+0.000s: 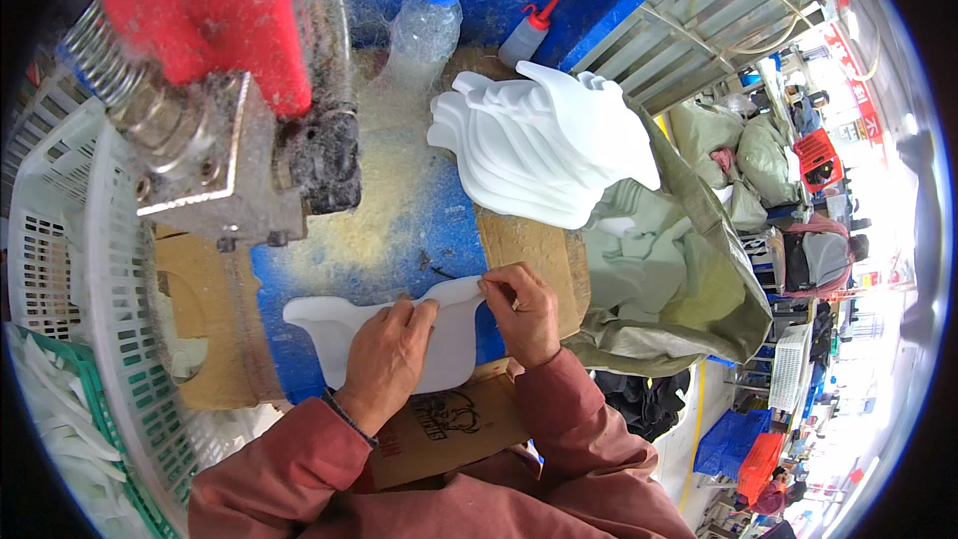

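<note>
A white, curved, shaped sheet, perhaps foam (446, 339), lies over the blue work surface in front of me. My left hand (387, 357) presses on its middle, fingers bent together over the upper edge. At the sheet's right end my right hand (524, 311) pinches the narrow tip between thumb and fingers. Beyond my hands, to the right, a stack of similar white shaped sheets (544, 145) leans in an uneven pile. More pale sheets (639, 265) lie inside an open green sack (728, 324) beside it.
A machine head with a red cover (205, 15) overhangs the left. White plastic baskets (110, 269) stand beyond it, and white offcuts (65, 429) fill a green-rimmed one. A clear bottle (424, 30) and a red-tipped squeeze bottle (529, 35) stand at the back. Cardboard (215, 319) covers part of the bench.
</note>
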Demonstrator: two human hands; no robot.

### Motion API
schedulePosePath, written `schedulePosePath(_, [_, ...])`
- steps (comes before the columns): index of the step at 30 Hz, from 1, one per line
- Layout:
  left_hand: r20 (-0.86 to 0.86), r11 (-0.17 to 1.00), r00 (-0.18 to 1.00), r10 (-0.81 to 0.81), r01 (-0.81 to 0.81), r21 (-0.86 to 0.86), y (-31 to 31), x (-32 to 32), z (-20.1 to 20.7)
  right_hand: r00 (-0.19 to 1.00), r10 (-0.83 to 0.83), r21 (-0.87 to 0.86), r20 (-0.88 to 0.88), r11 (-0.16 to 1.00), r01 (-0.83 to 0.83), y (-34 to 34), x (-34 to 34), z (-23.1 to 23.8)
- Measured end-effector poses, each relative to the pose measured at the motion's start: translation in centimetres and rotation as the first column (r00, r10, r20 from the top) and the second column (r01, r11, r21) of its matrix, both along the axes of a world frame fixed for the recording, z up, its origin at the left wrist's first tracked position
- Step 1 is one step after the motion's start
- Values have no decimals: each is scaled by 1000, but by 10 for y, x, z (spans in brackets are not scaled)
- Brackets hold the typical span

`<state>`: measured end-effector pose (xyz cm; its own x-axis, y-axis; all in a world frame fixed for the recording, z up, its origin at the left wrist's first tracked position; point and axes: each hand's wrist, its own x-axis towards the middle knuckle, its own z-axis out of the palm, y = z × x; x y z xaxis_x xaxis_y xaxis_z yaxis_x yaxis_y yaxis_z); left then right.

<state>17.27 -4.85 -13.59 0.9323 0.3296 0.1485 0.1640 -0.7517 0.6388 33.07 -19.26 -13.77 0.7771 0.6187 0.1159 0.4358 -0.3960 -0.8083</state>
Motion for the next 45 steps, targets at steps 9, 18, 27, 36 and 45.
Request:
schedulePosePath(9, [-100,999,995,4,-8,-45,1,0,1,997,-13,-81,75,996,19,2,2,-2])
schedulePosePath(18, [-1,1000,1000,22,-22,5,1,2,0,998,-53,-261,-22,964,46,3,16,1])
schedulePosePath(27, [-47,999,999,-17,18,36,0,1,-11,999,19,-357,-32,934,-29,6,25,-3])
schedulePosePath(36, [176,1000,984,-26,25,10,1,-17,-21,887,-16,-176,-461,982,-73,3,32,12])
schedulePosePath(45, [240,893,967,87,31,-448,7,-24,-47,749,94,-319,-656,865,-388,29,58,17])
